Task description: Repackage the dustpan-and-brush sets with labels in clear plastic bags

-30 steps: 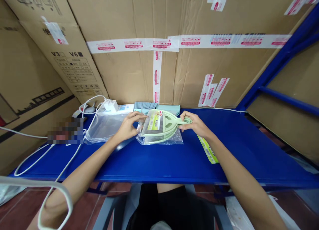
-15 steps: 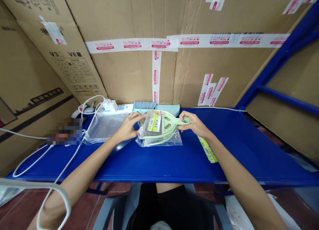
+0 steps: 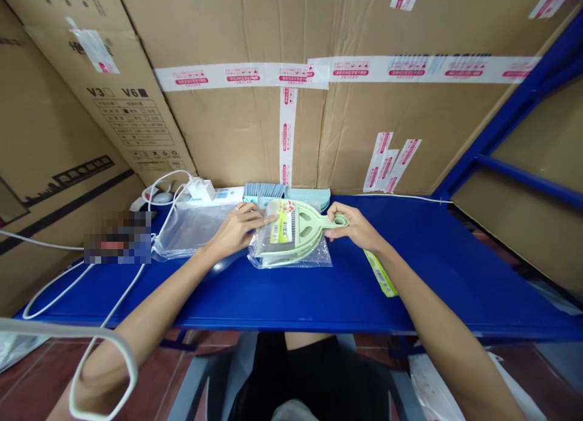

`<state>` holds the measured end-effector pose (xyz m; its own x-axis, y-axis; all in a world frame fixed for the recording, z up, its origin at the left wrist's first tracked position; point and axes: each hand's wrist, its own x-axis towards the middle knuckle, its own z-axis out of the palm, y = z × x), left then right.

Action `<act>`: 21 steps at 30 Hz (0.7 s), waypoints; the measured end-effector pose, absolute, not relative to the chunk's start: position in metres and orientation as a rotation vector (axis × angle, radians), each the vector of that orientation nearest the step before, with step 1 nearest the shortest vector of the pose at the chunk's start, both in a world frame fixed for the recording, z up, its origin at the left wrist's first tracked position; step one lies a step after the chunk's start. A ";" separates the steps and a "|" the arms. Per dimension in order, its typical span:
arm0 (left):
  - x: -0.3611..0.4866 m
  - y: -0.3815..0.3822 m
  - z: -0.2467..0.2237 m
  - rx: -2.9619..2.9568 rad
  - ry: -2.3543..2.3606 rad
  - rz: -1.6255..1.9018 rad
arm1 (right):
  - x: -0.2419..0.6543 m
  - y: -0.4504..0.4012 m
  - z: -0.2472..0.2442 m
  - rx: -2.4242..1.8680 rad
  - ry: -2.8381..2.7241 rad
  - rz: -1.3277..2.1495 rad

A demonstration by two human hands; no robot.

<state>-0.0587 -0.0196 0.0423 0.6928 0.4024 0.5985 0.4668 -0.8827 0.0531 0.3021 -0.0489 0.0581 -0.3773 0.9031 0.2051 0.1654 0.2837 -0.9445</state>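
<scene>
A light green dustpan and brush set point(image 3: 310, 225) lies partly inside a clear plastic bag point(image 3: 298, 262), its handle end sticking out to the right. My right hand point(image 3: 350, 225) is closed around that handle. Over the bag's left side, my left hand point(image 3: 241, 226) reaches with its fingers stretched out, touching the plastic near a yellow and white label card point(image 3: 283, 222). Beyond the bag lies a blue brush point(image 3: 265, 191) with a pale blue dustpan point(image 3: 308, 196). Left of my left hand is a stack of clear plastic bags point(image 3: 191, 226).
The blue table point(image 3: 319, 305) stands against cardboard walls point(image 3: 218, 135). White cables point(image 3: 113, 311) loop across its left side, near a white charger point(image 3: 201, 190). A yellow-green card point(image 3: 381, 274) lies by my right forearm. A blue metal frame point(image 3: 510, 120) rises at right.
My left hand's fingers have spread over the plastic and moved slightly right across the label card. My right hand keeps its hold on the handle. The camera view has shifted a little.
</scene>
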 end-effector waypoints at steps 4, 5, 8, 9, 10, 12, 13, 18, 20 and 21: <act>-0.066 -0.012 0.042 -2.737 -0.736 -1.142 | 0.303 -0.051 0.067 -0.985 -1.704 1.183; -0.068 -0.011 0.043 -2.723 -0.761 -1.175 | 0.304 -0.051 0.069 -0.992 -1.688 1.189; -0.071 -0.009 0.047 -2.660 -0.839 -1.260 | 0.307 -0.051 0.073 -0.995 -1.646 1.200; -0.072 -0.010 0.048 -2.644 -0.855 -1.276 | 0.308 -0.050 0.073 -0.990 -1.641 1.203; -0.072 -0.011 0.050 -2.633 -0.865 -1.292 | 0.310 -0.049 0.074 -0.982 -1.639 1.208; -0.073 -0.013 0.053 -2.599 -0.887 -1.335 | 0.315 -0.048 0.075 -0.966 -1.634 1.217; -0.074 -0.014 0.054 -2.564 -0.909 -1.371 | 0.319 -0.047 0.077 -0.964 -1.633 1.225; -0.081 -0.011 0.053 -2.284 -1.165 -1.692 | 0.341 -0.049 0.087 -0.990 -1.652 1.287; -0.081 -0.006 0.049 -2.295 -1.280 -1.910 | 0.345 -0.050 0.089 -0.998 -1.651 1.322; -0.080 -0.004 0.046 -2.331 -1.321 -2.036 | 0.344 -0.051 0.089 -1.000 -1.658 1.339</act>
<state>-0.0805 -0.0041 0.0460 -0.0274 0.6709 0.7411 0.4032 -0.6709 0.6223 0.3440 -0.0513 0.0891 -0.3980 0.9132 0.0869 0.1075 0.1405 -0.9842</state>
